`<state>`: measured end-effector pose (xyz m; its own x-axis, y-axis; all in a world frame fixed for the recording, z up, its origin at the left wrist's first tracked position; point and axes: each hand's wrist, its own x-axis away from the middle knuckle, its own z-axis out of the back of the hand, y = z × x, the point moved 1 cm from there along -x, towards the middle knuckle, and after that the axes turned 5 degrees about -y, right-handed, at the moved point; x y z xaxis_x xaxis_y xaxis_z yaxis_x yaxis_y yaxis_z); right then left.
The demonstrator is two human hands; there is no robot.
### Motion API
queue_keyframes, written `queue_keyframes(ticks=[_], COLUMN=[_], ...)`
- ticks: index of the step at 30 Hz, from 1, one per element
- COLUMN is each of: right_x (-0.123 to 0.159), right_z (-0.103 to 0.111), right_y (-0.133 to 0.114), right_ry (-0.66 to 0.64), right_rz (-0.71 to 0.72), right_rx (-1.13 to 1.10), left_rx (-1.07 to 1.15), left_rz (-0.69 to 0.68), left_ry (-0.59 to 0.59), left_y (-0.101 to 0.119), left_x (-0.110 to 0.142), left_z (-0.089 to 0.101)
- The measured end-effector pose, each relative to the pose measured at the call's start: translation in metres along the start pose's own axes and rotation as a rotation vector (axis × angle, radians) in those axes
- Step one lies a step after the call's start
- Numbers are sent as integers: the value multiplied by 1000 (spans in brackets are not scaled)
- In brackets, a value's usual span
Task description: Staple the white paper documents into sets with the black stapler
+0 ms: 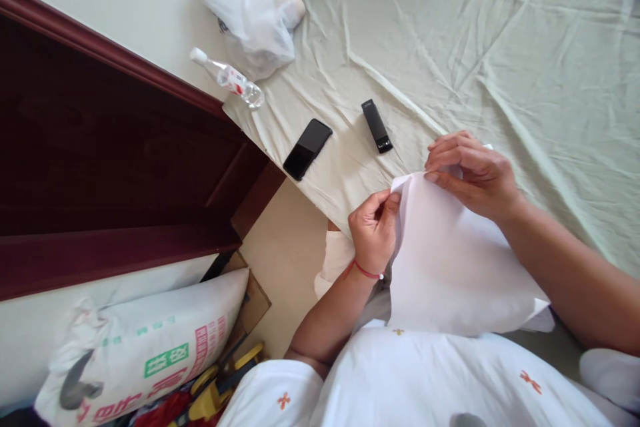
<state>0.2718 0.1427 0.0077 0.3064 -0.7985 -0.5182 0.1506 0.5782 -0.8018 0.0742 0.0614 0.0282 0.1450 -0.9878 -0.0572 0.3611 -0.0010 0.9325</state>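
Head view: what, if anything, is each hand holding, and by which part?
Both hold a white sheet: the left hand pinches it near its far left corner, the right hand at its far edge.

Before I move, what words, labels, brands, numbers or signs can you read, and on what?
Sack: "皮", apparently, in a green block; its neighbour and the red characters are too blurred to read surely.
Bottle: label too small to read.
Bag: dark print, unreadable.
Black device: pale marks, too small.
Paper: no print visible.
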Motion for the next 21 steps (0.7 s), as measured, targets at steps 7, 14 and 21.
queue_keyframes(ticks=[7,14,21], right_x=[-5,-20,-16], right_z=[7,15,19], right_y=[-5,-7,11], right_ry=[15,-9,-64], right_rz=[13,148,72], right_rx=[143,259,212], left_rx=[65,45,-104], left_rz=[75,2,-149], left_ry=[34,18,-37], left_y=[-6,3,14], left_x=[-6,-16,-30], left_z=[-2,-4,-7])
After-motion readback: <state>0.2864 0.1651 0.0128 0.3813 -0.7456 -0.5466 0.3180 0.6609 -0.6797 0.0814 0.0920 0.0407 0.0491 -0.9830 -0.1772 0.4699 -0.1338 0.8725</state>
